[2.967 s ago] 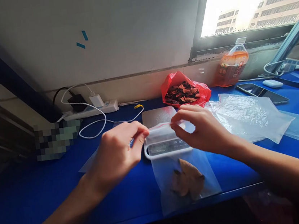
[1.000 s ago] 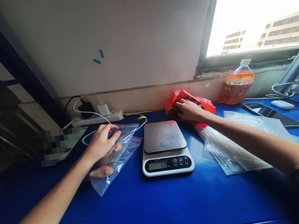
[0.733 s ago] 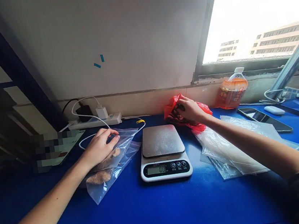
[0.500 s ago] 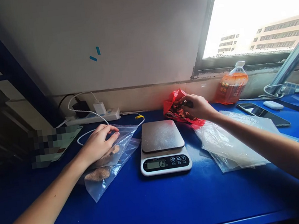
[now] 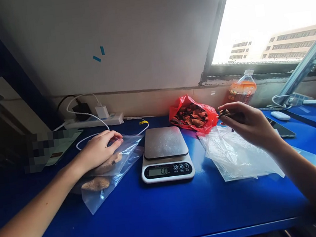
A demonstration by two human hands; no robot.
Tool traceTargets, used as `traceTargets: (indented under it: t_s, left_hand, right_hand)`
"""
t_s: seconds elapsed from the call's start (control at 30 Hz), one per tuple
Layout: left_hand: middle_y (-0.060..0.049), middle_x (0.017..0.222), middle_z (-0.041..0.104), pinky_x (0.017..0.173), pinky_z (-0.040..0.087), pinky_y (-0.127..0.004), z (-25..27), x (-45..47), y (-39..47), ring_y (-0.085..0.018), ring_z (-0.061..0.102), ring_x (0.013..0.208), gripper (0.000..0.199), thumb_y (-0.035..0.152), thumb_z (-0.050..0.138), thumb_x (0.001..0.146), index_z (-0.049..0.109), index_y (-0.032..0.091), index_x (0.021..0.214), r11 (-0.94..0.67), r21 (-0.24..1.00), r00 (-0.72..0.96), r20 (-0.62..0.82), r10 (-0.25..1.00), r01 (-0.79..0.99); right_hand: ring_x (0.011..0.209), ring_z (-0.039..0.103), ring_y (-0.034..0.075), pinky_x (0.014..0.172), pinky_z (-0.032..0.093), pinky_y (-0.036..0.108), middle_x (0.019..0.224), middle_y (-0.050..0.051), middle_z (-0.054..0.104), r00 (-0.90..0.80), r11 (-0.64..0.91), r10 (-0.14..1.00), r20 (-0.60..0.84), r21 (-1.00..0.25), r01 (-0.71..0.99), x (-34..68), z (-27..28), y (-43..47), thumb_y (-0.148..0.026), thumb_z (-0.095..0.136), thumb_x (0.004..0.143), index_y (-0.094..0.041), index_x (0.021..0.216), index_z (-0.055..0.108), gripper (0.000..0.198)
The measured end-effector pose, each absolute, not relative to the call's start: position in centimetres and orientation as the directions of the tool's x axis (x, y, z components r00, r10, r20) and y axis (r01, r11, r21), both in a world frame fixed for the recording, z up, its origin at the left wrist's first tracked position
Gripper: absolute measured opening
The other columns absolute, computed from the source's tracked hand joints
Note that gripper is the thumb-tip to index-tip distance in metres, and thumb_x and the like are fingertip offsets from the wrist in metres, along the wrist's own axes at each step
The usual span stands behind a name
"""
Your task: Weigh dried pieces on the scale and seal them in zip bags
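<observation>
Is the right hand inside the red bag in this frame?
No, the right hand is beside the red bag, pinching a dark piece.

A single head-worn view looks forward and down from the near side of the scale (image 5: 165, 144), fairly close, reaching the wall (image 5: 142, 39) behind it.

The left forearm (image 5: 39, 212) slants in from the lower left; the left hand (image 5: 101, 148) lies palm down, fingers (image 5: 114, 133) loosely bent, thumb (image 5: 114, 146) just beside them; the right forearm (image 5: 305, 173) angles in from the lower right; the right hand (image 5: 221, 112), held up, pinches thumb against forefinger (image 5: 234, 105).
</observation>
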State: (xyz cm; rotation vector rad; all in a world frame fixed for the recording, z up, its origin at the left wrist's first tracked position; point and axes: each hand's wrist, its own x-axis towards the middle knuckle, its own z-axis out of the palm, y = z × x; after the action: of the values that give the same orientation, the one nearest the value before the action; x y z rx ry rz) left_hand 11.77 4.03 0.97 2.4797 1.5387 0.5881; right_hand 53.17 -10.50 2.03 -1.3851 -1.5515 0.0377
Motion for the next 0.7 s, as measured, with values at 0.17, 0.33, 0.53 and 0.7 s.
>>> traceTargets:
  t_s: [0.17,0.33,0.53,0.7]
  left_hand:
    - [-0.005,0.107,0.071,0.085,0.049,-0.035,1.4,11.7,3.6,-0.026,0.065,0.099,0.037,0.050,0.047,0.084,0.067,0.023,0.099,-0.463,0.326,0.401,0.241,0.884,0.824]
    - [-0.005,0.110,0.072,0.085,0.050,-0.035,1.6,12.2,3.0,-0.025,0.065,0.100,0.037,0.049,0.047,0.086,0.067,0.024,0.103,-0.486,0.309,0.442,0.205,0.873,0.817]
    - [-0.007,0.108,0.073,0.087,0.052,-0.037,1.8,12.5,2.6,-0.027,0.067,0.098,0.039,0.049,0.046,0.088,0.068,0.023,0.105,-0.517,0.294,0.485,0.179,0.856,0.804]
    - [-0.006,0.110,0.072,0.085,0.053,-0.038,1.9,12.4,2.6,-0.028,0.067,0.100,0.041,0.052,0.045,0.089,0.068,0.024,0.108,-0.529,0.293,0.505,0.159,0.848,0.796]
  right_hand:
    - [0.066,0.059,0.014,0.057,0.049,0.028,0.085,0.005,0.069,0.110,0.337,0.815,0.568,-0.621,0.708,50.7,1.2,-10.8,-0.040,0.069,0.084,-0.020,0.104,0.067,0.029]
    - [0.065,0.059,0.015,0.053,0.047,0.029,0.086,0.005,0.068,0.071,0.291,0.894,0.442,-0.695,0.658,49.7,0.0,-10.3,-0.048,0.068,0.083,-0.021,0.102,0.067,0.033]
    - [0.066,0.063,0.018,0.053,0.050,0.029,0.081,0.004,0.068,0.134,0.199,0.945,0.300,-0.846,0.494,50.1,-0.1,-9.9,-0.052,0.072,0.079,-0.022,0.107,0.065,0.041]
    - [0.073,0.066,0.019,0.061,0.055,0.030,0.086,0.005,0.071,0.135,0.142,0.968,0.210,-0.909,0.392,49.4,-0.4,-9.7,-0.048,0.072,0.080,-0.021,0.106,0.065,0.038]
